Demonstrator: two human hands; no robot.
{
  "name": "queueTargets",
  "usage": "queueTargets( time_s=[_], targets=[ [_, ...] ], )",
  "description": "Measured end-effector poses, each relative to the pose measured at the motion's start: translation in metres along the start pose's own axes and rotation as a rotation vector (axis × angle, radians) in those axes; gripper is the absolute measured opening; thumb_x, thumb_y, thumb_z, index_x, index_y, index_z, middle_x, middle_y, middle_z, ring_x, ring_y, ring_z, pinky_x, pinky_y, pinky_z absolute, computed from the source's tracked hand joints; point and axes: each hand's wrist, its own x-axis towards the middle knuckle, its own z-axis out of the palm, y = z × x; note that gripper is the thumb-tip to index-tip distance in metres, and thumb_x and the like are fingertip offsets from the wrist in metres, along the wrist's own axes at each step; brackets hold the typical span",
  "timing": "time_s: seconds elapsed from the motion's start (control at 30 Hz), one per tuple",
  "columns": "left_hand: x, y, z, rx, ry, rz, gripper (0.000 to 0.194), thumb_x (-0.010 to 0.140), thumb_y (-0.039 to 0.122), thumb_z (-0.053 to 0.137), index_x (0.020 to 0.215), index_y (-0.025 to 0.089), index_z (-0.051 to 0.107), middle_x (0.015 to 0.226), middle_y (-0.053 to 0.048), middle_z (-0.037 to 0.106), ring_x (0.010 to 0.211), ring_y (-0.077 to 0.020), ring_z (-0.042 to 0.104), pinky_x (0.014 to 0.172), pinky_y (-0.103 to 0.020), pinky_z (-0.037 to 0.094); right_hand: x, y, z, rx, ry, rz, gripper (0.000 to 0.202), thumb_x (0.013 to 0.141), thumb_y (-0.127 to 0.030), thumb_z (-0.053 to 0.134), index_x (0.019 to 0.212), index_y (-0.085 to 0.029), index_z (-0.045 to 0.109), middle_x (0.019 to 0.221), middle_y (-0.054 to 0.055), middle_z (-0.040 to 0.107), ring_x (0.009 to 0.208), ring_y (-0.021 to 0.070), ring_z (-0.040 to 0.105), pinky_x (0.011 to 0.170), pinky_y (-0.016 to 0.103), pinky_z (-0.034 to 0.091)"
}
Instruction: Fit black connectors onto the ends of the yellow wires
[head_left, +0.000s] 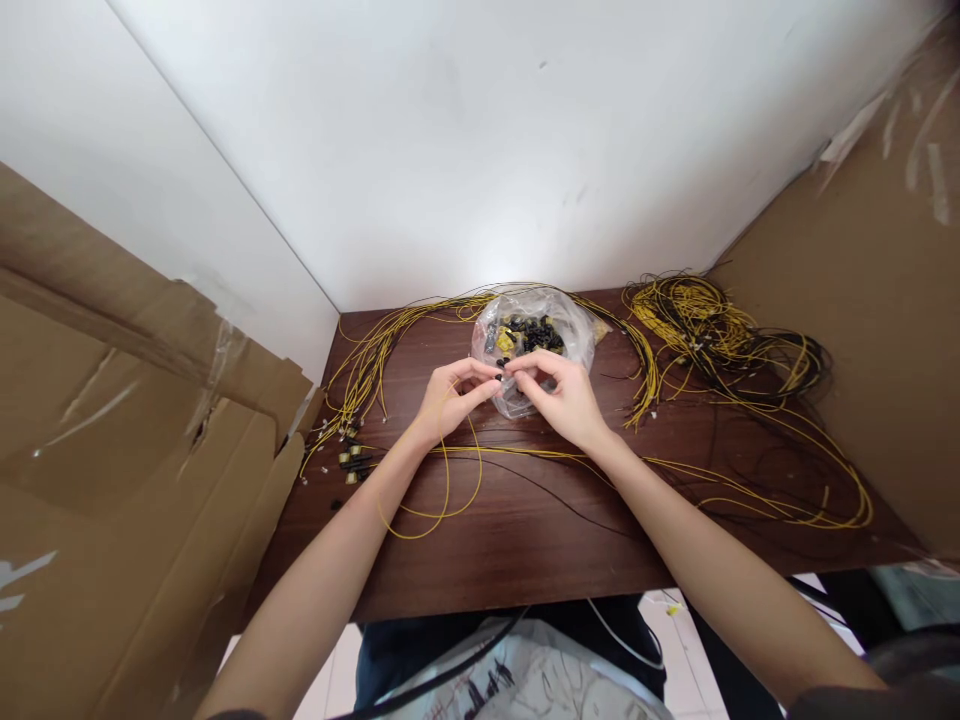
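Note:
My left hand (454, 400) is closed in a pinch on a small black plastic part (499, 378). A thin yellow wire (448, 480) loops down from around that hand and across the wrist. Facing it, my right hand (561, 398) pinches at a small black piece (503, 362), its fingertips almost touching the left ones. The exact join between wire and black pieces is too small to make out. Just behind and beneath both hands, a clear plastic bag (574, 325) lies open, holding many black and yellow small parts (536, 333).
On the brown table (510, 560), a bundle of yellow and black wires (375, 350) curves behind the bag. A tangled wire coil (690, 315) lies right. Several black-and-yellow parts (352, 460) sit left. Cardboard (135, 480) flanks the left side, more cardboard (862, 300) the right.

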Motion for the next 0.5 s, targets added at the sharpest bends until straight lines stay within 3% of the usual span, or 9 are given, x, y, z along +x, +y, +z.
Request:
queueTargets(
  time_s=[0.1,0.27,0.4,0.5],
  targets=[
    [0.0,0.003,0.001,-0.003,0.027,0.012,0.023,0.072,0.031,0.069,0.087,0.013,0.066,0.074,-0.005,0.068,0.067,-0.0144,0.062,0.064,-0.025,0.047,0.002,0.005,0.003,0.233,-0.007,0.169,0.015,0.078,-0.027,0.059,0.089,-0.016,0.061,0.081,0.004,0.065,0.067,0.0131,0.059,0.063,0.027,0.049],
    [0.0,0.004,0.001,-0.044,0.093,0.037,0.022,0.073,0.03,0.068,0.088,0.014,0.065,0.074,-0.003,0.067,0.068,-0.0132,0.062,0.065,-0.024,0.048,0.0,0.0,0.012,0.674,-0.132,0.501,0.037,0.067,-0.031,0.071,0.095,-0.015,0.052,0.081,0.003,0.067,0.051,0.0089,0.058,0.051,0.023,0.05],
    [0.0,0.002,0.001,-0.029,0.137,0.049,0.022,0.073,0.03,0.068,0.088,0.014,0.065,0.075,-0.003,0.067,0.066,-0.012,0.062,0.066,-0.024,0.049,-0.003,-0.009,0.015,0.906,-0.224,0.624,0.039,0.062,-0.02,0.074,0.094,-0.016,0.053,0.09,0.005,0.068,0.07,0.0135,0.067,0.07,0.028,0.055],
    [0.001,0.002,0.001,-0.053,0.177,0.044,0.022,0.073,0.029,0.068,0.087,0.014,0.064,0.078,-0.003,0.067,0.068,-0.0124,0.063,0.07,-0.024,0.049,-0.002,-0.012,0.014,1.008,-0.222,0.648,0.033,0.062,-0.013,0.073,0.09,-0.015,0.054,0.09,0.005,0.068,0.083,0.0161,0.067,0.085,0.032,0.053]
  ],
)
